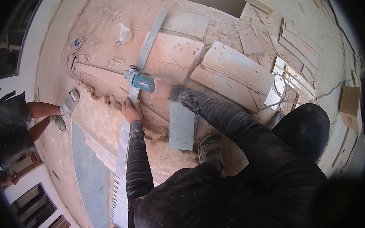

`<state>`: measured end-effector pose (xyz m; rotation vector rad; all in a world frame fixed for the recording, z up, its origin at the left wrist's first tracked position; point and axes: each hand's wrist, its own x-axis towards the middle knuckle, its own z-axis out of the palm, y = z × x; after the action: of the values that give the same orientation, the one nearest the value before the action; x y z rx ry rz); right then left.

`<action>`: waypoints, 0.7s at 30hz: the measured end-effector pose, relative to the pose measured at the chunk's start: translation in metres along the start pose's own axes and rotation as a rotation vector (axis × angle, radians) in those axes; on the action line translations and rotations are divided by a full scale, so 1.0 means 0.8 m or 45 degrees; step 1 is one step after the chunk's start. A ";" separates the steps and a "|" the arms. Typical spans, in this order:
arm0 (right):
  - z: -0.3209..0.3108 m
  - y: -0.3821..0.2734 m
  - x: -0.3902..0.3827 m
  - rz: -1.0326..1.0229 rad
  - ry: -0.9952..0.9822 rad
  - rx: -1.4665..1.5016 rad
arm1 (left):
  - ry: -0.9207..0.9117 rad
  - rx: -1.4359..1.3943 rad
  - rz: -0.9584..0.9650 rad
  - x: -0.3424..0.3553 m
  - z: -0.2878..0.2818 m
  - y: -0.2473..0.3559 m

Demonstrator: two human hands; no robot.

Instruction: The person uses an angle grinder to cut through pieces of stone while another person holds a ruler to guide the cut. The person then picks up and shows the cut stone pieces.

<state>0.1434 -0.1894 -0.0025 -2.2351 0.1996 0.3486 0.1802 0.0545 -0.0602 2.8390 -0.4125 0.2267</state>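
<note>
The head view looked down on a dusty floor where the left hand (131, 111) lay flat, fingers together and pressed down on a long grey metal straightedge (145, 54) that ran diagonally across a pale pinkish tile (175, 53). The right hand (165, 90) was half lost in a haze of dust, and appeared to be closed around the rear of a teal angle grinder (139, 80), though its fingers could not be made out clearly. The grinder sat right against the straightedge, just above the left hand, on the tile's surface. Both forearms wore dark, dust-streaked sleeves. A narrow grey tile offcut (182, 125) lay just below the right forearm, beside a sandalled foot (210, 147). Rough, crumbly sand-coloured mortar (97, 117) spread to the left of the straightedge. A larger light tile slab (233, 73), scored with thin lines, rested to the right, near a white cord (283, 93). At the far left another person's legs and sandals (66, 109) stood on the floor, well apart from the work. A cardboard box (349, 106) sat at the right edge.
</note>
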 end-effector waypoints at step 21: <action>0.009 0.013 -0.006 0.045 -0.001 0.091 | 0.023 -0.005 0.026 0.001 0.002 0.001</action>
<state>0.1351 -0.1903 -0.0125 -2.1628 0.2476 0.3556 0.1807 0.0528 -0.0614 2.8276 -0.4379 0.2554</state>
